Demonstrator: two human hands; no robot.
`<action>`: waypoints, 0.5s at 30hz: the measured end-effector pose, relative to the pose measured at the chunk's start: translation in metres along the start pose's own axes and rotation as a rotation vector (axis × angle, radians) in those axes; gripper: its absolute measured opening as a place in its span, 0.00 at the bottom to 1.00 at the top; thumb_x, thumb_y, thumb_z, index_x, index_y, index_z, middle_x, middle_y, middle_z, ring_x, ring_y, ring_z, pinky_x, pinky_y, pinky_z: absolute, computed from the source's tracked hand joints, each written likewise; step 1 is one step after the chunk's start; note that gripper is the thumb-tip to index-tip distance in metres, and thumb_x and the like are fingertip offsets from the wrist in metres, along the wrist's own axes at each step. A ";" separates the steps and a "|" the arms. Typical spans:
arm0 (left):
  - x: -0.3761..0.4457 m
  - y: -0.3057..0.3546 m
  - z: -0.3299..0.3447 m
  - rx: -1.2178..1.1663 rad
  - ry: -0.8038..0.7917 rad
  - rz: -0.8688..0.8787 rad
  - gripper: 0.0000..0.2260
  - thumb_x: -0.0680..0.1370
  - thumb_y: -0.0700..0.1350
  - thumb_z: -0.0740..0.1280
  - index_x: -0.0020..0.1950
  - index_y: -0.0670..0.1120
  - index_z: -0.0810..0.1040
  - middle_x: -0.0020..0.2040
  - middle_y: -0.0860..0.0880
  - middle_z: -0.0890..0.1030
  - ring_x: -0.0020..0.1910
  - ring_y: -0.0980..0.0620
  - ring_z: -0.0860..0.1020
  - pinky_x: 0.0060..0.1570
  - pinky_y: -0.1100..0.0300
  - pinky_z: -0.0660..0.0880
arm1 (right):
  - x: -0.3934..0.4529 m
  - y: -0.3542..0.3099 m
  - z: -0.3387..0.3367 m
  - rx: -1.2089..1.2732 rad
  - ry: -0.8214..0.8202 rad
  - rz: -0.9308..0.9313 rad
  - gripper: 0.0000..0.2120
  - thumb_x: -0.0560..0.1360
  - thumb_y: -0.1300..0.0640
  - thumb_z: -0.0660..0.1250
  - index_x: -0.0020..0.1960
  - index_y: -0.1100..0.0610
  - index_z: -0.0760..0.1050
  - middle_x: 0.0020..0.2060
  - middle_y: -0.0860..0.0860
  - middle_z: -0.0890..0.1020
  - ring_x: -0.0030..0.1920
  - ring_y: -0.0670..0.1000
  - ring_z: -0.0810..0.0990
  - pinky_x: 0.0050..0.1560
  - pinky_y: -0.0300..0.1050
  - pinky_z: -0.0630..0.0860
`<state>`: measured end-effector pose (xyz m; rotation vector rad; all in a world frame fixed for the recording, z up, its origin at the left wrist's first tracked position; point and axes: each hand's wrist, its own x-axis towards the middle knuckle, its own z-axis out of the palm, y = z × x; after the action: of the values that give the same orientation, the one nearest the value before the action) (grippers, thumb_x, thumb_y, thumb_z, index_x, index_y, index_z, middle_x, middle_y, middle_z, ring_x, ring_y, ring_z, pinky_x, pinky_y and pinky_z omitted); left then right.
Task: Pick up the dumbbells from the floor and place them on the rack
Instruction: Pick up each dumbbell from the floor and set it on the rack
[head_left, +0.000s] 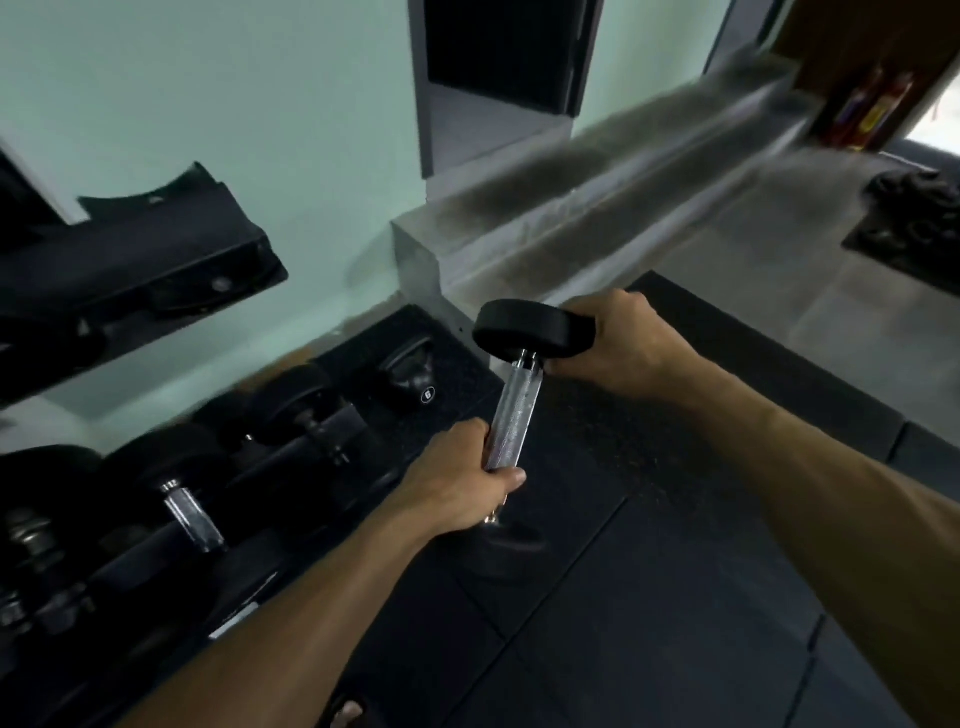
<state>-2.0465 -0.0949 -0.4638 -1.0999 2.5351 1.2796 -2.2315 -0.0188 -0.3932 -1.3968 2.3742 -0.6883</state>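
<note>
A dumbbell (519, 410) with black round heads and a knurled silver handle is held tilted above the dark rubber floor. My left hand (462, 480) wraps the lower part of its handle. My right hand (621, 343) grips the upper black head from the right side. The lower head shows dimly below my left hand. The black dumbbell rack (171, 260) stands to the left, its upper shelf bare at this end. On the lower tier rest several black dumbbells (192, 514), blurred.
A black kettlebell (413, 374) sits on the floor mat by the wall. A grey concrete ledge (571, 208) runs from the centre to the back right. A dark object (914, 218) lies on the light floor at the far right.
</note>
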 end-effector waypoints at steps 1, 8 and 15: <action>0.002 -0.005 -0.013 -0.010 0.011 -0.009 0.16 0.73 0.55 0.71 0.56 0.50 0.74 0.47 0.53 0.80 0.45 0.54 0.80 0.52 0.51 0.78 | 0.013 -0.012 0.001 -0.018 -0.008 -0.021 0.11 0.68 0.57 0.76 0.48 0.56 0.80 0.40 0.51 0.83 0.42 0.51 0.82 0.44 0.50 0.80; 0.041 -0.051 -0.114 -0.037 0.091 -0.045 0.18 0.73 0.54 0.72 0.59 0.49 0.75 0.51 0.52 0.81 0.48 0.52 0.80 0.53 0.53 0.77 | 0.117 -0.093 0.028 -0.013 -0.048 -0.121 0.10 0.67 0.55 0.76 0.46 0.54 0.79 0.39 0.49 0.83 0.41 0.48 0.81 0.45 0.48 0.80; 0.079 -0.085 -0.217 -0.065 0.167 -0.060 0.16 0.74 0.53 0.72 0.57 0.48 0.75 0.48 0.52 0.80 0.47 0.53 0.80 0.51 0.55 0.77 | 0.220 -0.167 0.043 -0.029 -0.058 -0.215 0.08 0.67 0.57 0.77 0.43 0.57 0.79 0.36 0.51 0.83 0.37 0.50 0.81 0.43 0.52 0.81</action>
<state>-2.0014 -0.3311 -0.4109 -1.3387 2.5699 1.3156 -2.1947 -0.2909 -0.3418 -1.6783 2.2187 -0.6586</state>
